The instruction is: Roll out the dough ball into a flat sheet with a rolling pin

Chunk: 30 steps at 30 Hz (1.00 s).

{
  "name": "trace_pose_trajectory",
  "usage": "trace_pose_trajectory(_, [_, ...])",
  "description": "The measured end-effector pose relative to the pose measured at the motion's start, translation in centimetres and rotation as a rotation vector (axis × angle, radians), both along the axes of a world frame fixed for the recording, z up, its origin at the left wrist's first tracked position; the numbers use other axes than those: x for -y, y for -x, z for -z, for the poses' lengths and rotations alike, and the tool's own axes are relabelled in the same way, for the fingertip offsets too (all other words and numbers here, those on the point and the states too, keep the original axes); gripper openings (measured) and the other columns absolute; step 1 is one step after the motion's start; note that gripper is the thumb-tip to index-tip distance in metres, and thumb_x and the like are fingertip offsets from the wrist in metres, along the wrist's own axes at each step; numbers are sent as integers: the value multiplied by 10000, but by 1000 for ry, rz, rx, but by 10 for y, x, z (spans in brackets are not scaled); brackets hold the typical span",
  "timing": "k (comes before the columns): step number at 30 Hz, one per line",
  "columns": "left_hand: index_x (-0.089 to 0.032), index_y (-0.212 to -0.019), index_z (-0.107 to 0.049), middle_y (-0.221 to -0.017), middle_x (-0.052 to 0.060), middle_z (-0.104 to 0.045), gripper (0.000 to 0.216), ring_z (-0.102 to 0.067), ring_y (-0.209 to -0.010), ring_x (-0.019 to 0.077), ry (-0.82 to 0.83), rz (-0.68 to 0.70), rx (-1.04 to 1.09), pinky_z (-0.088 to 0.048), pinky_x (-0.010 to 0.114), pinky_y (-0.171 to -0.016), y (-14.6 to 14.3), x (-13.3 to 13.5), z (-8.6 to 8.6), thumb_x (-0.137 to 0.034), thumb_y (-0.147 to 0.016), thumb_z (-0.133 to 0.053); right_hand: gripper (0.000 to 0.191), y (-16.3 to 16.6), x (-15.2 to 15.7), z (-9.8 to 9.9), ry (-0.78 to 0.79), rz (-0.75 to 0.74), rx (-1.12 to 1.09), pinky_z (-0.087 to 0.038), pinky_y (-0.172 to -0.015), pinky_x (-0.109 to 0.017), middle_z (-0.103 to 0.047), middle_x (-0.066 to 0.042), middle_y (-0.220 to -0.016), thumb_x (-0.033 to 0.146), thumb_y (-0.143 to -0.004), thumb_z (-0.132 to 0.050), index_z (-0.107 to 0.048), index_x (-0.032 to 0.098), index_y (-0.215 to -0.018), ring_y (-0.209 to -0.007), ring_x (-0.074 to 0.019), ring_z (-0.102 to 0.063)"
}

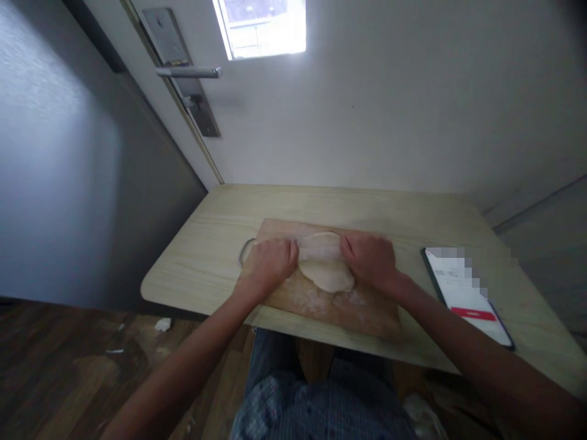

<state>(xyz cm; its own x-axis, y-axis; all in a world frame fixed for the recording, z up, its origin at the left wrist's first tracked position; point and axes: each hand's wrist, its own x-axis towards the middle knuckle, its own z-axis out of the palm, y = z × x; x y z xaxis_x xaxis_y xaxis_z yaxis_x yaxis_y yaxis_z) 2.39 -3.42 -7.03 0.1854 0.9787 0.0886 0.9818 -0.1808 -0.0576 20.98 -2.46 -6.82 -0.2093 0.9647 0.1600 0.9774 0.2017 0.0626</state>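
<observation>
A flattened, rounded sheet of pale dough (328, 277) lies on a wooden cutting board (300, 300) dusted with flour. Across its upper part runs a light-coloured rolling pin (320, 248), slightly blurred and close in tone to the dough. My left hand (274, 263) is closed round the pin's left end, and my right hand (370, 258) is closed round its right end. Both fists cover the ends of the pin. A metal ring handle (244, 252) sticks out from the board's left side, beyond my left hand.
The board rests on a light wood table (197, 269). To the right lies a phone (477, 324) with its screen lit. Behind the table stands a white door with a metal handle (190, 72) and a bright window (266, 30). Scraps (162, 324) litter the floor at left.
</observation>
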Motion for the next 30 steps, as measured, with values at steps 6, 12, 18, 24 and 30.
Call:
trace_pose_trajectory(6, [-145,-776,-544,-754,82,-592,424,-542,-707,197,-52,139,53,-364,316,-640,3,30,-1,-341,-852,-175,372,-11,28,10,-105,-219,-59,-278,-627,-271,-594,-73,-775,312,-845,-224,-553,140,-866,-715,-169,-498])
trace_pose_trajectory(12, [-149,-844,-489,-822,79,-555,363,-505,-767,206,-96,212,23,-353,334,-683,5,46,2,-388,-845,-214,314,-19,41,20,-166,-281,-89,-280,-731,-305,-552,-85,-866,369,-824,-302,-498,130,-881,-820,-201,-454])
trace_pose_trajectory(18, [-147,-813,-499,-786,83,-563,388,-512,-730,205,-62,179,22,-354,339,-657,3,38,1,-385,-846,-195,360,-19,38,25,-203,-258,-65,-297,-682,-292,-546,-83,-804,413,-819,-280,-503,131,-832,-742,-194,-457])
trace_pose_trajectory(24, [-155,-767,-533,-727,75,-587,398,-528,-678,196,-25,140,15,-355,310,-605,2,21,2,-380,-834,-213,380,-15,28,19,-177,-203,-39,-271,-587,-275,-570,-75,-733,405,-811,-266,-538,140,-822,-678,-176,-476])
trace_pose_trajectory(30, [-164,-721,-557,-665,66,-595,419,-541,-628,190,-6,90,7,-340,289,-552,0,8,3,-372,-826,-209,455,-11,16,14,-34,-130,26,-169,-457,-269,-577,-52,-633,459,-808,-204,-561,177,-797,-509,-141,-461])
